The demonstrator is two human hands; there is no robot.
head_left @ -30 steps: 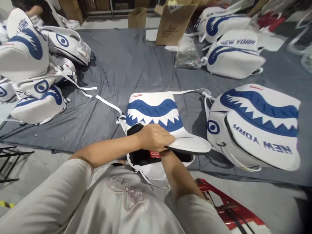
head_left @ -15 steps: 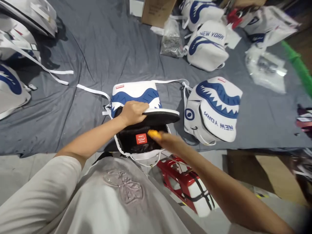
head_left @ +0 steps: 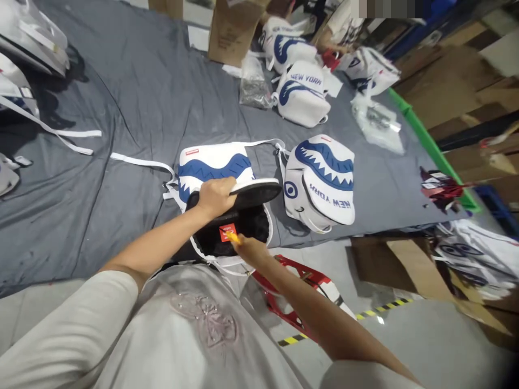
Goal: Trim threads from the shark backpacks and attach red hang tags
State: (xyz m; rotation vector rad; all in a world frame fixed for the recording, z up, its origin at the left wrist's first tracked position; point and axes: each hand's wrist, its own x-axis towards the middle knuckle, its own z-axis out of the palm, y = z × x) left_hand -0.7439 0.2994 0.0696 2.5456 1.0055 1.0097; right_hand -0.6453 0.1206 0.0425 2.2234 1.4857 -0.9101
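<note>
A white backpack (head_left: 214, 165) with a blue shark-mouth print lies on the grey sheet (head_left: 133, 102) right in front of me. My left hand (head_left: 214, 195) grips its front flap and holds it lifted, showing the black lining and a red label (head_left: 227, 231) inside. My right hand (head_left: 248, 249) is at the bag's open mouth, pinching a small yellow-orange object (head_left: 232, 236) next to that label. White straps trail from the bag to the left.
A second shark backpack (head_left: 322, 178) stands just right of mine; more lie farther back and at far left. Cardboard boxes (head_left: 233, 27), plastic bags (head_left: 253, 84) and another person sit at the back. A red stool (head_left: 302, 283) stands by my knee; flattened cardboard at right.
My right hand came out of the bag, reached to the right, and returned to the opening holding a small yellow-orange object. My left hand lifted the flap higher. My view swung right.
</note>
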